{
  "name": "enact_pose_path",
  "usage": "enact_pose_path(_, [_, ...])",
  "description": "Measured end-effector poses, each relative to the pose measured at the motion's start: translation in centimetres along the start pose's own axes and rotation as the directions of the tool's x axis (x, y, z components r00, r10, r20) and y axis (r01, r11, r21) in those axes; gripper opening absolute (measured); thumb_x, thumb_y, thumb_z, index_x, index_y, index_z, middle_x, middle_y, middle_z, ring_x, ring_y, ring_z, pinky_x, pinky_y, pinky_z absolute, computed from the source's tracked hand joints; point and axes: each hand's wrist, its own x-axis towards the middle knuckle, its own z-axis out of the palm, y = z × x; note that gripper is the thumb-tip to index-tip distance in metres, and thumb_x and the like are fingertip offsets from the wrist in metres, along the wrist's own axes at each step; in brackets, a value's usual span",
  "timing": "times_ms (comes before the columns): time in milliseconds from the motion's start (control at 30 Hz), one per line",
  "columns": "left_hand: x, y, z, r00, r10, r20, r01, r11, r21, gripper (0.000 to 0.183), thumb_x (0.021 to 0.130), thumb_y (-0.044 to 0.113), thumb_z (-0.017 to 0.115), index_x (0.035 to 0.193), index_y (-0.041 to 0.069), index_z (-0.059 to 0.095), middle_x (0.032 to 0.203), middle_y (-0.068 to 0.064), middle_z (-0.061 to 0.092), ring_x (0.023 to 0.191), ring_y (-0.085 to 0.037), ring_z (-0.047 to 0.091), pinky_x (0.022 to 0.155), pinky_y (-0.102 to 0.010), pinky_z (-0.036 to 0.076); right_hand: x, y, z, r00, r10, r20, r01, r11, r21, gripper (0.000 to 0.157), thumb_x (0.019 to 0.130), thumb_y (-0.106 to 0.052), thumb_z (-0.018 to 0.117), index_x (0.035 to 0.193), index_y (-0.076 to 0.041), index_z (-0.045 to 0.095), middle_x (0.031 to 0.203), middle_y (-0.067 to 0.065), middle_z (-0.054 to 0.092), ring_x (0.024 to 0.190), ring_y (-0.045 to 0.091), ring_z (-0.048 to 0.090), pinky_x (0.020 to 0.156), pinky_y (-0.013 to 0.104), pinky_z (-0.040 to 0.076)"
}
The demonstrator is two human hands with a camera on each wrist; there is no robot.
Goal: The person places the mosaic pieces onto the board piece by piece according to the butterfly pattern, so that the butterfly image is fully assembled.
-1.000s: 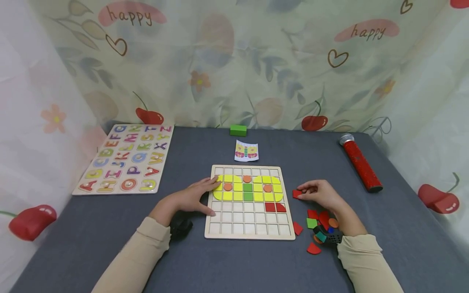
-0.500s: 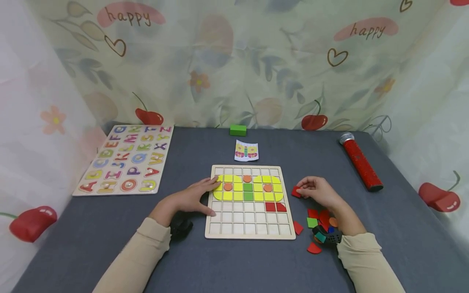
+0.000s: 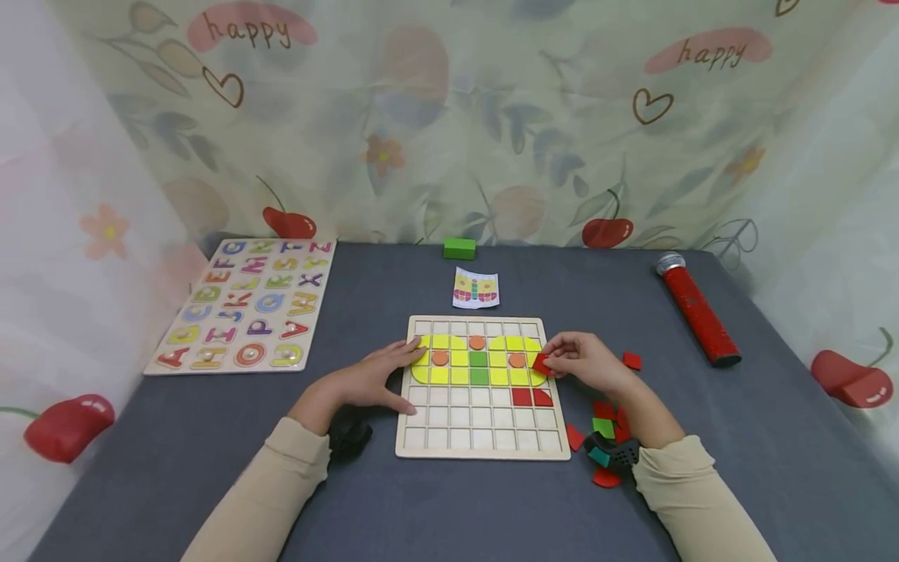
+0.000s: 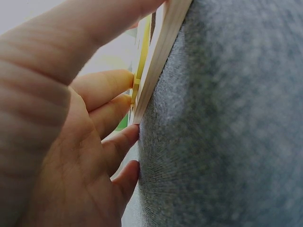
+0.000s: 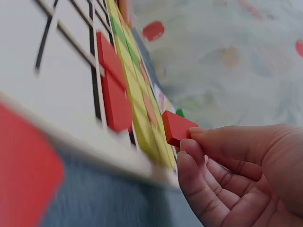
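A wooden grid board [image 3: 460,439] lies on the table, its upper part filled with yellow tiles [image 3: 440,342], orange discs [image 3: 477,343] and green squares [image 3: 479,376]. Below them sit two red pieces [image 3: 522,397] side by side. My left hand [image 3: 368,380] rests on the board's left edge with fingers extended; in the left wrist view two fingertips [image 4: 127,80] touch the yellow pieces. Over the board's right edge, my right hand [image 3: 588,363] pinches a red square tile [image 5: 177,126] between thumb and fingers, raised and apart from the board in the right wrist view.
Loose red and green tiles [image 3: 602,427] lie around the right wrist, partly hidden. One red tile [image 3: 632,361] is beyond the forearm. A butterfly pattern card [image 3: 476,289], green block [image 3: 460,249], alphabet board [image 3: 242,312] and red microphone [image 3: 698,314] stand farther back.
My right hand has moved left with the red square tile, from beside the board to over its right edge. Another red tile now shows beyond the forearm. The left hand stays put.
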Motion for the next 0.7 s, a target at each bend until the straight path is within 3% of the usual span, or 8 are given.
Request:
enact_pose_path(400, [0.1, 0.0, 0.0, 1.000, -0.003, -0.003, 0.003, 1.000, 0.000, 0.096, 0.072, 0.045, 0.076, 0.149, 0.019, 0.025, 0.158, 0.001, 0.010, 0.146, -0.027, 0.003, 0.115, -0.056, 0.013, 0.3, -2.1, 3.8, 0.975, -0.118, 0.189, 0.126, 0.991, -0.033, 0.015, 0.087, -0.006, 0.064, 0.098, 0.004, 0.064, 0.089, 0.011, 0.065, 0.072, 0.014, 0.061, 0.069, 0.026, 0.055])
enact_pose_path(700, [0.2, -0.1, 0.1, 1.000, -0.003, -0.004, 0.003, 1.000, 0.004, 0.096, 0.072, 0.046, 0.076, 0.149, 0.019, 0.025, 0.158, 0.001, 0.010, 0.146, -0.027, 0.003, 0.114, -0.056, 0.014, -0.2, -2.6, 5.0, 0.967, -0.185, 0.175, 0.211, 0.967, -0.145, 0.011, 0.082, -0.011, 0.070, 0.090, -0.003, 0.070, 0.088, 0.007, 0.062, 0.071, 0.015, 0.057, 0.065, 0.022, 0.051])
